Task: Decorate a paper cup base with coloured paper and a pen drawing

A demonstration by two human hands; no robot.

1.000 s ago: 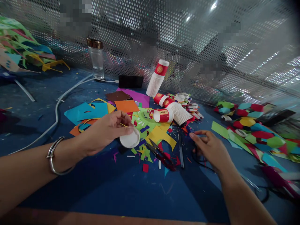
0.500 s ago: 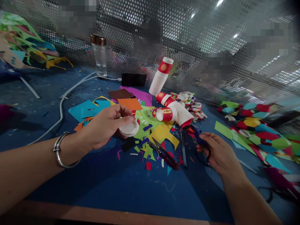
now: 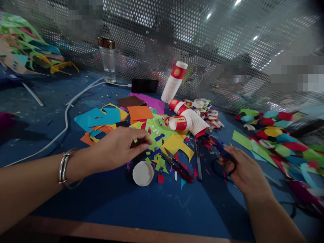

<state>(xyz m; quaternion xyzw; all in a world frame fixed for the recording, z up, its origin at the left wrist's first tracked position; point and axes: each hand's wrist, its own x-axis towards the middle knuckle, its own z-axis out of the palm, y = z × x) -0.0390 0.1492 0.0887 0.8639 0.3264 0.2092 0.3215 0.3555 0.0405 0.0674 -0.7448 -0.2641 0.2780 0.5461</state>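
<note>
A small round white cup piece [image 3: 143,173], like a cut-off paper cup bottom, lies on the blue table in front of me. Just above and left of it hovers my left hand [image 3: 124,145], fingers loosely curled with nothing visible in them. On the right, my right hand [image 3: 239,165] grips a blue hot glue gun [image 3: 222,146], its nozzle pointing toward the cups and a dark cord looping beneath. Between the hands lie dark red-handled scissors [image 3: 181,170] and a slim grey tool [image 3: 198,162] among coloured paper scraps [image 3: 159,162].
Stacked paper cups [image 3: 174,82] stand tilted, with others [image 3: 193,121] lying in front. Behind are a phone [image 3: 144,85], a white cable [image 3: 67,113] and a glass bottle [image 3: 107,62]. Colourful paper crafts [image 3: 286,135] and a purple glue gun [image 3: 301,192] lie right.
My left hand has let go of the white cup piece, which now lies lower on the table. The right hand and glue gun have shifted slightly right and down.
</note>
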